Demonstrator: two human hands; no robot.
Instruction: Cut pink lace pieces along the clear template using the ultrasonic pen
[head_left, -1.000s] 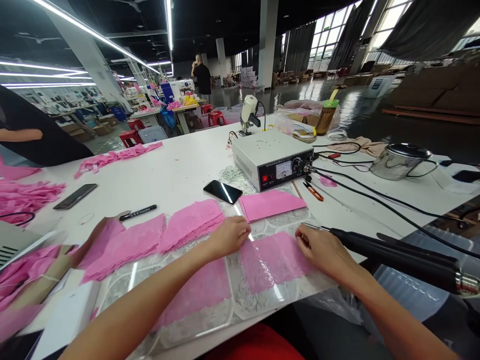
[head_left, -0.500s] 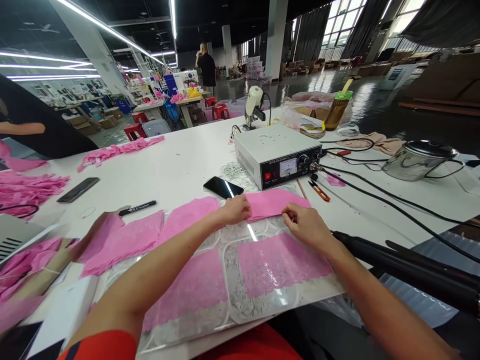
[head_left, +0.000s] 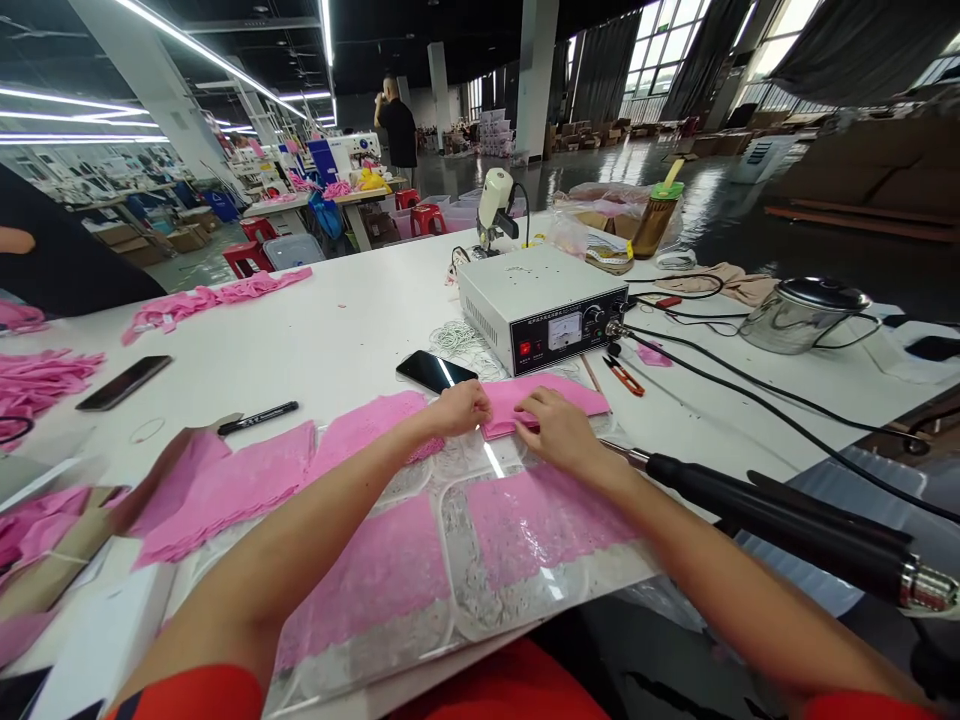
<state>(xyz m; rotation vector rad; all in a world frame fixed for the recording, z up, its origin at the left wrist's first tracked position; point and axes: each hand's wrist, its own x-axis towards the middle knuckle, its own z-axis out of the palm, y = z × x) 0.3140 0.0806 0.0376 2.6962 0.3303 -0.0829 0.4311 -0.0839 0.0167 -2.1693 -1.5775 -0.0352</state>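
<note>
A folded or stacked piece of pink fabric lies in front of the grey box. At its left end, my left hand is closed, its fingertips pinching the fabric's edge. My right hand rests on the front middle of the same fabric, fingers stretched and thumb apart. Beneath both hands is a clear plastic template with rounded panels and more pink fabric showing inside it. Pink fabric stacks lie to the left of my left hand.
A grey control box stands behind the fabric, a black phone beside it. Orange snips lie to its right. A black handheld tool with a metal tip points toward my right wrist. Marker and glass pot stay farther out.
My right hand has let go of the fabric's right corner and slid left onto its front middle. My left hand still pinches the left end. The view has shifted slightly.
</note>
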